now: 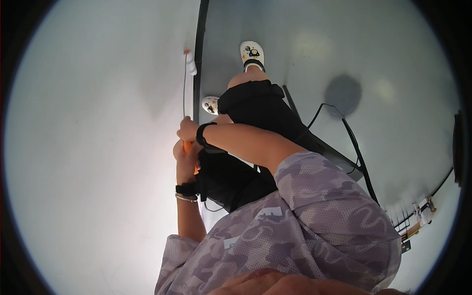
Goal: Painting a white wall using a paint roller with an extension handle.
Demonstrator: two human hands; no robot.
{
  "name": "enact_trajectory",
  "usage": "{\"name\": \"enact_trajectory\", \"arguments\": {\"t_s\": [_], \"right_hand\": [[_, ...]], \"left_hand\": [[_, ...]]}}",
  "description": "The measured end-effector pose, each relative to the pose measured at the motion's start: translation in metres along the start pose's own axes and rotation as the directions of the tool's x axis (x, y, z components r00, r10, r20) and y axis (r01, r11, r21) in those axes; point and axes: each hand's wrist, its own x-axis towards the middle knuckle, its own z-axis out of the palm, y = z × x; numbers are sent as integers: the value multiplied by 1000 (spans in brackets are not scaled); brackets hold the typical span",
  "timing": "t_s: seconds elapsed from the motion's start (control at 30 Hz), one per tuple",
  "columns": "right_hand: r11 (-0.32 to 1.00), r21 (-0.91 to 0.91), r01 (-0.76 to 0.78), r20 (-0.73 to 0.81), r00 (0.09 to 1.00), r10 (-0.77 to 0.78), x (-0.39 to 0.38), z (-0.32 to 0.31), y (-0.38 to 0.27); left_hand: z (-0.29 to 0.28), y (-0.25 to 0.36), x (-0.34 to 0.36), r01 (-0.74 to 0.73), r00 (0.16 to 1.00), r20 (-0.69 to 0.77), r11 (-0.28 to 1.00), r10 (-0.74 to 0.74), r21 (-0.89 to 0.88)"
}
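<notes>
A small paint roller stretches away from my hands, with an orange handle [187,146], a long thin metal rod [185,88] and a white roller sleeve [191,65] that has an orange end. My left hand [184,158] is wrapped round the handle. Just beyond it, my right hand [187,130] is closed at the top of the handle, where the rod begins. Much of the handle is hidden by my fingers. The sleeve is at the black edge of a broad white surface [88,123]; whether it touches that surface I cannot tell.
A black edge strip [198,59] borders the white surface. To its right is a grey floor [393,73] with a dark round patch [343,96]. My legs in black shorts [255,101] and a white clog [252,50] are beside the edge. A black cable [314,115] loops near a dark metal frame [358,152].
</notes>
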Motion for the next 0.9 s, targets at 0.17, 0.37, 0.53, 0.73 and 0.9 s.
{"name": "enact_trajectory", "arguments": {"t_s": [0.17,0.37,0.53,0.73,0.9], "right_hand": [[576,808,-121,-299,759,578,-11,-29,-21],[394,916,72,-334,683,650,-8,-117,19],[498,855,-141,-254,725,641,-4,-70,6],[967,-238,94,150,987,-59,4,8,-21],[973,-96,209,71,977,-203,-7,84,-48]], "left_hand": [[-3,45,-7,98,993,-63,994,-100,-39],[4,91,58,-60,998,-13,998,60,10],[-2,35,48,-22,997,-72,1000,22,-4],[-14,-26,-9,172,978,-110,983,-178,-58],[-11,-65,-55,206,962,-166,975,-217,-84]]}}
